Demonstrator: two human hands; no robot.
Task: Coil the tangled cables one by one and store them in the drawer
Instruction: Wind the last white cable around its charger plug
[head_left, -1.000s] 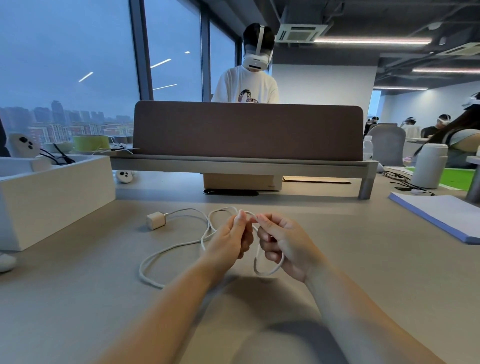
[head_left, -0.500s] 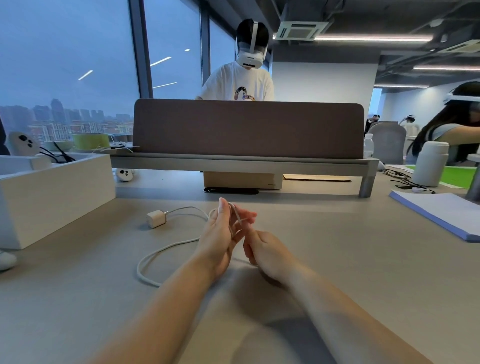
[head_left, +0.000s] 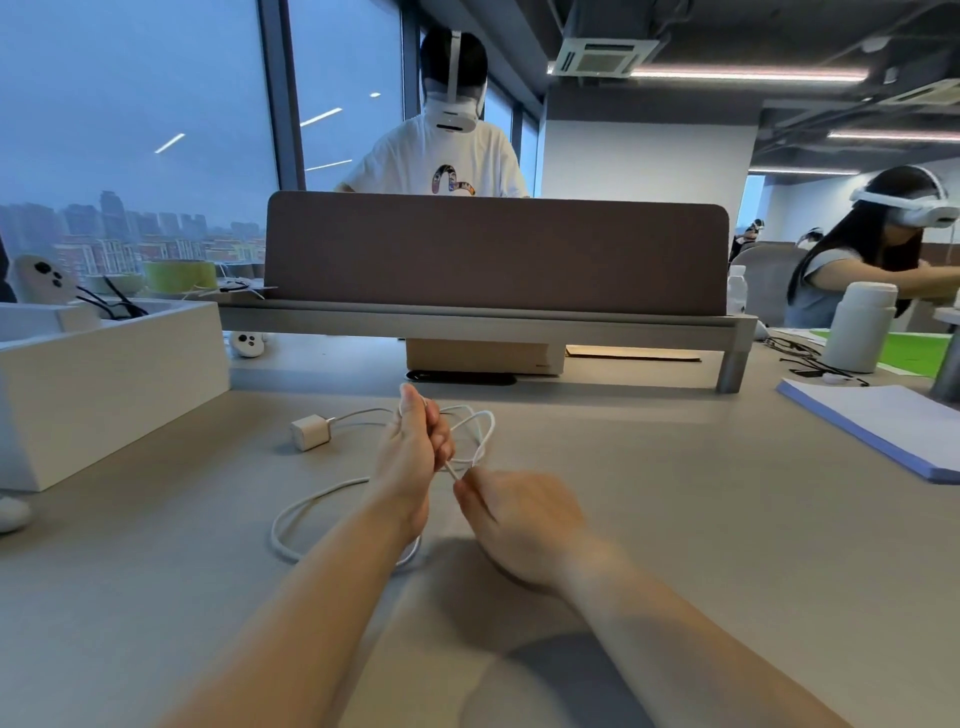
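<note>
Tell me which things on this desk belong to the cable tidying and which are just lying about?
Part of the job: white cable, its charger plug, left hand gripping the loops, right hand pinching the cable, white box (perhaps the drawer).
Lying about: white bottle, paper pad, controller, cardboard box.

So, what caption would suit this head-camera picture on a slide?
Left hand grips loops of a white charger cable over the desk while the right hand pinches one strand.
</note>
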